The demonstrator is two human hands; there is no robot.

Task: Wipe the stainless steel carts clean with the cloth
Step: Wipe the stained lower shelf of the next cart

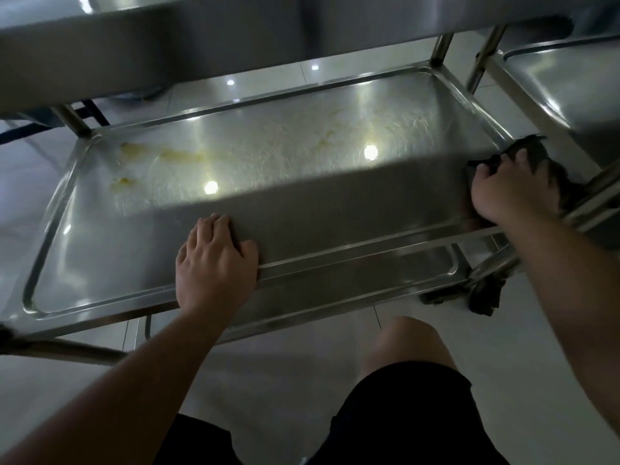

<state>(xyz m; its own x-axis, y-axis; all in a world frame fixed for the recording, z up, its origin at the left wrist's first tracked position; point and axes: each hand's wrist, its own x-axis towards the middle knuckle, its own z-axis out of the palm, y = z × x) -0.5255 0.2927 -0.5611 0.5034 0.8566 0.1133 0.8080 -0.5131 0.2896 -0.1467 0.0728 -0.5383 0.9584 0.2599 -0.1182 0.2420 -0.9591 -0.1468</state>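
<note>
Cart (446,92) stood right in front of the person, its middle shelf (100,263) filling the view, yellowish smears (157,154) on the far left part. Left hand (214,260) lay flat on the shelf's near rim, fingers straight and close together, holding nothing. Right hand (513,189) was at the shelf's right end, fingers curled round a dark cloth (536,152) bunched against the corner. Second cart (563,88) just beside on the right. Pale tiled floor (278,370) below.

A glossy pale tiled floor (322,73) is seen in dim light, and round ceiling lamps are mirrored in it.
</note>
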